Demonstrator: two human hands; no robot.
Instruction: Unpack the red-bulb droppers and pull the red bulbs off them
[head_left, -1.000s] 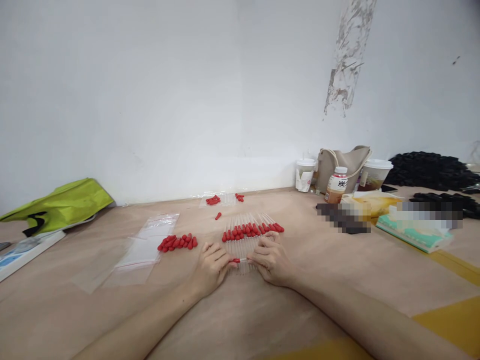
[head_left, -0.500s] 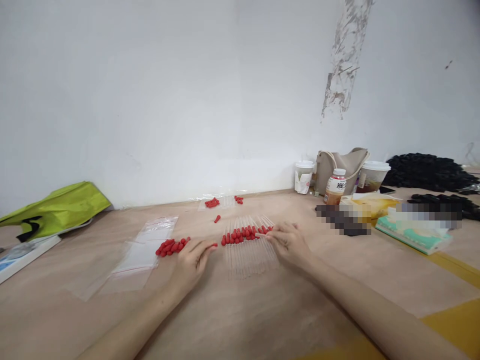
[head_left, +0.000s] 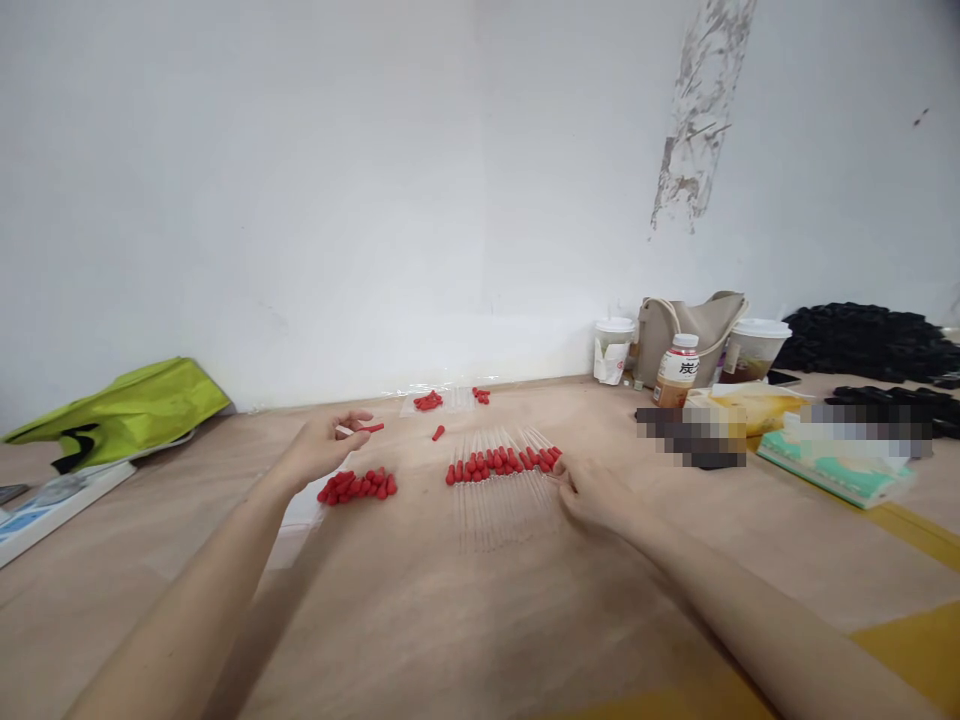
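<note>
My left hand (head_left: 334, 442) is raised over the plastic bags (head_left: 300, 510), finger and thumb closed on a slim red piece with a pale end (head_left: 371, 428). Whether a tube is fitted to it is hard to make out. Just below lies a heap of red rubber bulbs (head_left: 356, 487). My right hand (head_left: 592, 490) rests at the right end of a row of clear droppers with red bulbs (head_left: 499, 462), its fingertips pinched at the last dropper (head_left: 551, 458). The row's thin tubes point towards and away from me. A single red bulb (head_left: 439, 433) lies behind the row.
At the back lies a clear bag with red bulbs (head_left: 429, 401). A yellow-green bag (head_left: 127, 410) and a white box (head_left: 67, 510) are on the left. On the right stand a bottle (head_left: 677, 372), lidded cups (head_left: 613, 350), a grey handbag (head_left: 690, 335) and a tissue pack (head_left: 832, 465).
My left hand has moved up and left, away from beside the row, uncovering the bulb heap. My right hand has shifted slightly right and down; the pale tube at its fingertips no longer shows.
</note>
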